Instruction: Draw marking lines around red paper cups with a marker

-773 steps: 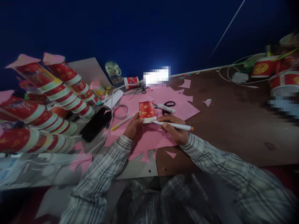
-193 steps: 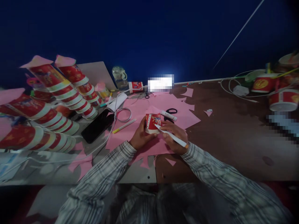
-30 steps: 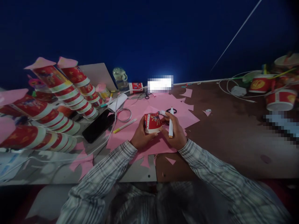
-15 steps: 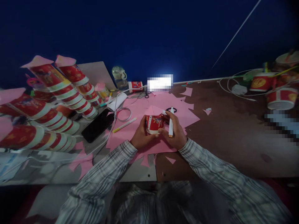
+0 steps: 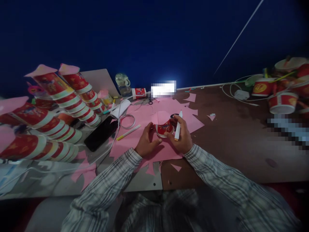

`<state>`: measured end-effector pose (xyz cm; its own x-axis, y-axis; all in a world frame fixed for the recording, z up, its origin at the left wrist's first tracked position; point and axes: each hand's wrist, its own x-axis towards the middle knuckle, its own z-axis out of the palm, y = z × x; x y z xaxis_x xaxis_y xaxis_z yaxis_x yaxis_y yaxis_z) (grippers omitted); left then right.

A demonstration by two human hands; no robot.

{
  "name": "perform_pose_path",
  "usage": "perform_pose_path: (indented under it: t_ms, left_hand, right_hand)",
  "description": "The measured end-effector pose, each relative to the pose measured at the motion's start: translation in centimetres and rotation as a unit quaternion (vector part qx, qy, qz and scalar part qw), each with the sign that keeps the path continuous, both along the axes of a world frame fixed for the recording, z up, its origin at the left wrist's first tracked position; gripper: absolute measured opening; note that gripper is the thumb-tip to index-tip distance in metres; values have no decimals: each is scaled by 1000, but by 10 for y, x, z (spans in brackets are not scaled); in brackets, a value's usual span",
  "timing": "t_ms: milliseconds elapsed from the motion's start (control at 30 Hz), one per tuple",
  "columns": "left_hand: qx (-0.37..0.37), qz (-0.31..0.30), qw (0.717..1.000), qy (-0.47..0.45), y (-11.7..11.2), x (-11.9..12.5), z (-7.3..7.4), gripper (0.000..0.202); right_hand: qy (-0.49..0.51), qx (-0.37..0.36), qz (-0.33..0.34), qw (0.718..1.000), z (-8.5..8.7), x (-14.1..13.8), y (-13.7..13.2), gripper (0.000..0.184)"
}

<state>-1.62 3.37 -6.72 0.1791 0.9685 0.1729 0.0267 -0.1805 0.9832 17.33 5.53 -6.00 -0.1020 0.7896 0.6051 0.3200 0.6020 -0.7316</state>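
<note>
So I'm standing here and the biggest thing going is the dark blue wall, with the table butted up against it. The top is grey on one side and brown on the other, seam running to the front edge right by the person's lap. A broad brown stretch lies between the work and the stuff at the right end, so that elbow has room. The other side is tighter: stacked cup towers with pink peaks lean in over the grey half. Pink paper sits in the middle, jagged edges everywhere, with a black phone just beside it.

Labels? The red cups at the far right carry a round gold emblem (any lettering is too small for me to read). Another red cup lying on its side near the wall has a printed figure.

Both plaid sleeves angle inward. The left hand curves round one side of the red cup with the pink cone, which is between the hands over the paper; can't tell if those fingers actually grip it. The right hand clasps a white marker, orange end toward the person, thumb reaching to the cup's rim. A yellow-ended marker lies on the paper nearby.
</note>
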Motion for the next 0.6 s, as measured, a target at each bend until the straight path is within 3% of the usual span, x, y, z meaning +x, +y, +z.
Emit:
perform_pose_path:
  t_ms: [133,300,600]
  left_hand:
    - [17,1,1000,-3,0,0,1,80]
    - [29,-1,999,-19,-1,2,4,79]
    - [42,49,997,32,-4,0,8,71]
  right_hand:
    - [-4,26,-17,1000,2,0,0,72]
    - [-11,49,-5,999,4,0,1,72]
    - [-21,38,23,999,0,-1,-2,74]
